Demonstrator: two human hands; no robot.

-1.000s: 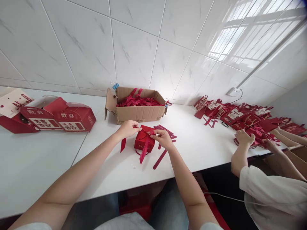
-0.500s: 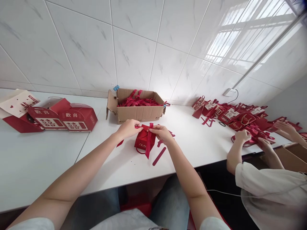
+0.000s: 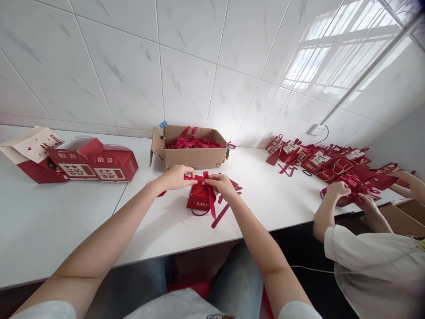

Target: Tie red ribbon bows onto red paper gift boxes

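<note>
A small red gift box [image 3: 198,200] with gold lettering rests on the white table in front of me, a cord handle looping from its lower edge. Red ribbon [image 3: 210,199] crosses its top and hangs down the near side. My left hand [image 3: 177,178] pinches one part of the ribbon at the box's upper left. On the other side, my right hand [image 3: 221,184] pinches the ribbon at the box top. Loose red ribbon strips [image 3: 221,215] lie just right of the box.
Behind the box stands an open cardboard box [image 3: 195,158] full of red ribbons. Larger red boxes [image 3: 113,166] stand at left. At right, a co-worker's hands [image 3: 338,189] work beside a pile of red gift boxes [image 3: 318,160]. A white power strip [image 3: 318,130] is on the wall.
My left hand has moved slightly left, drawing the ribbon out from the box top. The gift box has turned a little, and its hanging ribbon end has swung right.
</note>
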